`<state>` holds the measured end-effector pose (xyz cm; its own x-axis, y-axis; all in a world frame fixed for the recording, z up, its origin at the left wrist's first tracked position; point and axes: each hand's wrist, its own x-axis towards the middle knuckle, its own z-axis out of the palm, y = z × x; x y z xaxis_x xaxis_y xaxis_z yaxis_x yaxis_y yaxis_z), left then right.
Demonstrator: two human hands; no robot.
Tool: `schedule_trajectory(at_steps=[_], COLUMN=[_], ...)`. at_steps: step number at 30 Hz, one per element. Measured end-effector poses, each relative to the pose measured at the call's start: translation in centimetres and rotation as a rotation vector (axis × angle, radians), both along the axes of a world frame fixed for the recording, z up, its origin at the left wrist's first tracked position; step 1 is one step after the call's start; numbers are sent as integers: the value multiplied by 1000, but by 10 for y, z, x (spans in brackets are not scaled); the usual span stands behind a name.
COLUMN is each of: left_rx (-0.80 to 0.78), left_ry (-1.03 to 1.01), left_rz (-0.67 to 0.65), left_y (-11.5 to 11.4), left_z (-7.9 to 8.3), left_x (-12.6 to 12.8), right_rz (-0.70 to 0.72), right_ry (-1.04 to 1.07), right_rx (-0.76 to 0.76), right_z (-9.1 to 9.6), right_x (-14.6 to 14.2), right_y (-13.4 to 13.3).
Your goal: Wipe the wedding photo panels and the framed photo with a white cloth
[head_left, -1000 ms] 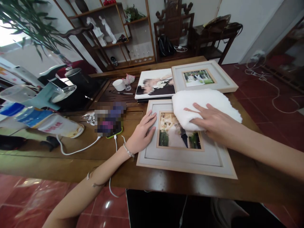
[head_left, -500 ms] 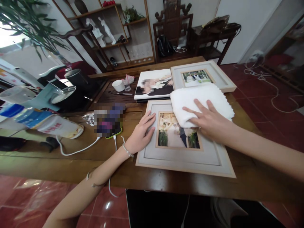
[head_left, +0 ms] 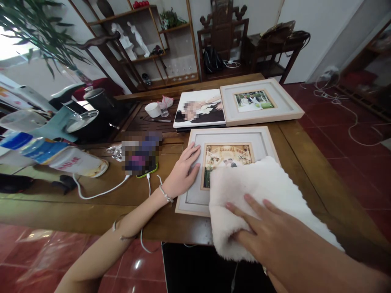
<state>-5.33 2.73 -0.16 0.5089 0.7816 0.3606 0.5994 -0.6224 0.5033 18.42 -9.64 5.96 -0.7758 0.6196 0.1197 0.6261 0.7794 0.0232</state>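
A light wooden picture frame [head_left: 232, 135] with a photo lies flat on the wooden table [head_left: 305, 146] in front of me. My left hand [head_left: 183, 173] rests flat on the frame's left border, fingers stretched out. My right hand [head_left: 271, 240] presses flat, fingers extended, on a fluffy white cloth [head_left: 259, 191] that covers the frame's near right part and hangs over the table's front edge.
A second framed photo [head_left: 259, 101] and a frameless photo print [head_left: 200, 108] lie further back. A phone on a white cable [head_left: 142, 160], a white cup [head_left: 152, 109], a bottle [head_left: 55, 154] and a kettle [head_left: 94, 95] stand at the left. Shelves and a chair are behind.
My right hand has dragged the white cloth from the frame's far right corner down towards me, over its near right part. My left hand has stayed on the frame's left border.
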Motion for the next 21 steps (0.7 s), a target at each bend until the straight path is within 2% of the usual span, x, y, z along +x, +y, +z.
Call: schedule_trajectory(at_steps=[3, 8, 14, 18, 21], left_rx=[11, 23, 12, -8, -5], left_ry=[-10, -10, 1, -7, -2], left_rz=[-8, -30, -29, -7, -1], left_y=[1, 1, 0, 0, 1], left_z=[-1, -1, 0, 0, 0], left_x=[-1, -2, -2, -2, -3], right_rz=[-68, -135, -242, -240, -191], right_ry=[55, 14, -90, -157, -172], right_rx=[8, 50, 185, 166, 71], right_z=[-8, -30, -22, -17, -16], right_x=[-2, 17, 45, 45, 38], right_y=[13, 75, 141, 156, 144])
